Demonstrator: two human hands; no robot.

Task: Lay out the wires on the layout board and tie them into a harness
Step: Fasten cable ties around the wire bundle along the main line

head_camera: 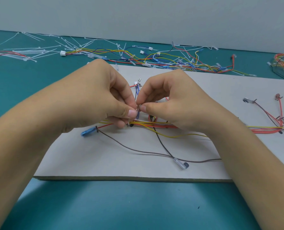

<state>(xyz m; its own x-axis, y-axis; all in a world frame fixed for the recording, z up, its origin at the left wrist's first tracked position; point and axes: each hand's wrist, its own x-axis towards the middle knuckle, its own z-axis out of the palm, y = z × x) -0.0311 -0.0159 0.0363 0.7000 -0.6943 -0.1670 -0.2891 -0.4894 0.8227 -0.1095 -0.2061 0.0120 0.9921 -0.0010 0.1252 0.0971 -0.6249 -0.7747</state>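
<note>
Fingers: both thumbs (pixel 131 113) and forefingers are pressed together, pinching a thin branch (pixel 137 92) of blue wires; the other fingers are curled under.
Branch axis: runs away from the person, with bare terminals at the far end.
Bundle (pixel 156 125): red, yellow and white wires lie left to right across the board (pixel 104 160), under the hands.
Left hand (pixel 96 97): knuckles up, forearm entering from lower left.
Right hand (pixel 176 100): mirrored from lower right, thumb tips just beside each other.
Table (pixel 138 205): loose ties (pixel 38 52) and spare wires (pixel 171 60) lie behind the board.
</note>
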